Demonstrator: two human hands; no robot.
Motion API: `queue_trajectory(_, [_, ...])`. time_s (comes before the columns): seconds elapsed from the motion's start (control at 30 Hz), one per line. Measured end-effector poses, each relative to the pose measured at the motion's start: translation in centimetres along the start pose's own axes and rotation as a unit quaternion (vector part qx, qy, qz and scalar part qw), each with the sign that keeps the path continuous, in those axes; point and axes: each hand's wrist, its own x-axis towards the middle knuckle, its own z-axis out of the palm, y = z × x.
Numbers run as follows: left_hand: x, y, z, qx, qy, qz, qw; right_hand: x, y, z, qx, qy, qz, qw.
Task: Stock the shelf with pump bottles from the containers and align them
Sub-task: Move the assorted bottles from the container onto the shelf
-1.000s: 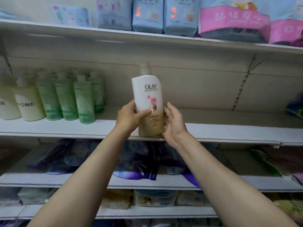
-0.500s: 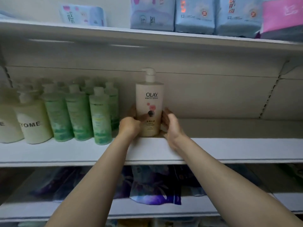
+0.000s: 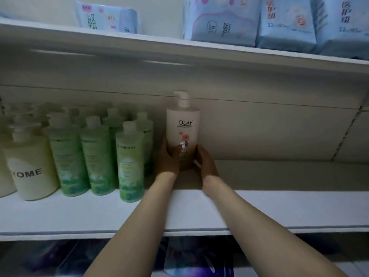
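A white-and-gold OLAY pump bottle [image 3: 183,128] stands upright deep on the white shelf [image 3: 259,208], near the back wall, its label facing me. My left hand [image 3: 168,158] grips its lower left side, thumb across the front. My right hand [image 3: 205,161] holds its lower right side, fingers curled round the base. The bottle stands just right of a group of green bottles [image 3: 129,160].
Cream bottles marked "OME" [image 3: 30,166] stand at the far left. The shelf above [image 3: 179,48] holds blue and pink soft packs [image 3: 285,23]. Right of the OLAY bottle the shelf is bare. Dark purple packs [image 3: 199,258] lie on the shelf below.
Both hands carried the OLAY bottle from in front of the shelf edge inward and set it far back on the shelf. The camera moved closer.
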Motion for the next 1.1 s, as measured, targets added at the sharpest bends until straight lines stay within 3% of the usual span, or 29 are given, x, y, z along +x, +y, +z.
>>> queue_trajectory(0.23, [-2.1, -0.3, 0.7, 0.147, 0.029, -0.025, 0.988, 1.0, 0.7, -0.6, 0.025, 0.043, -0.022, 0.999])
queue_trajectory(0.67, [0.4, -0.7, 1.1, 0.084, 0.034, -0.076, 0.993, 0.8, 0.1, 0.3, -0.076, -0.062, 0.018, 0.995])
queue_trajectory(1.1, [1.5, -1.7, 1.1, 0.082, -0.002, -0.107, 0.991, 1.5, 0.4, 0.9, -0.124, -0.084, 0.018, 0.988])
